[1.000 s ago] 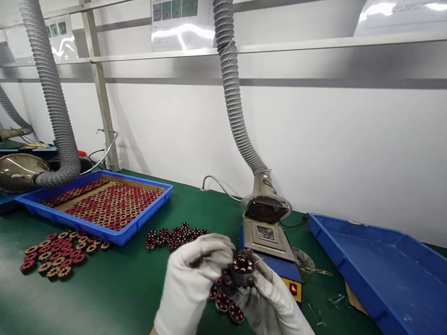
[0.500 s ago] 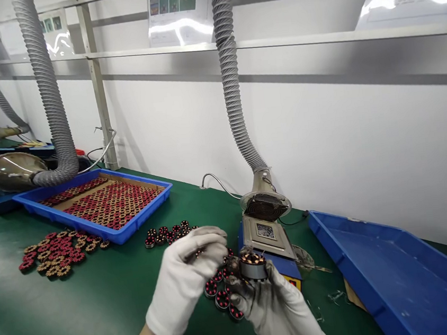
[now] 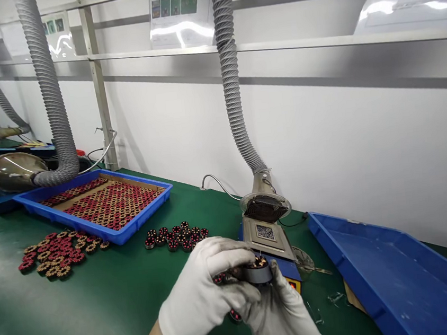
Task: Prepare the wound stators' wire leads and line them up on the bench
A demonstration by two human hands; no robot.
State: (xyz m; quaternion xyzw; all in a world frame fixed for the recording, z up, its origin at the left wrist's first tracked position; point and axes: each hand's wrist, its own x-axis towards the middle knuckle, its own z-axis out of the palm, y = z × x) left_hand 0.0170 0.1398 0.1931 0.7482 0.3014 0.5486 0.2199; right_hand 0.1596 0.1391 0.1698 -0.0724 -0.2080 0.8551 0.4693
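Both gloved hands meet at a small round motor stator (image 3: 257, 275) with a grey outer ring and copper-coloured windings on top. My right hand (image 3: 281, 316) grips it from below and the right, its thumb along the ring. From the left, my left hand (image 3: 204, 287) closes its fingers on the stator's upper left side, hiding part of it. The glove fingertips are stained dark. Some black stators with red marks (image 3: 235, 315) lie on the table below my hands, mostly covered. A further group of these stators (image 3: 181, 237) sits just beyond my left hand.
Behind my hands stands a blue-bodied heating unit with a square metal plate (image 3: 269, 240), beneath a grey extraction hose (image 3: 231, 81). A blue tray (image 3: 361, 259) is on the right. Further left are a blue tray of red and tan stators (image 3: 121, 236) and a loose pile (image 3: 62, 253).
My left hand has moved right and down onto the stator, uncovering more of the group behind. The right hand still holds the stator, slightly lower and further right.
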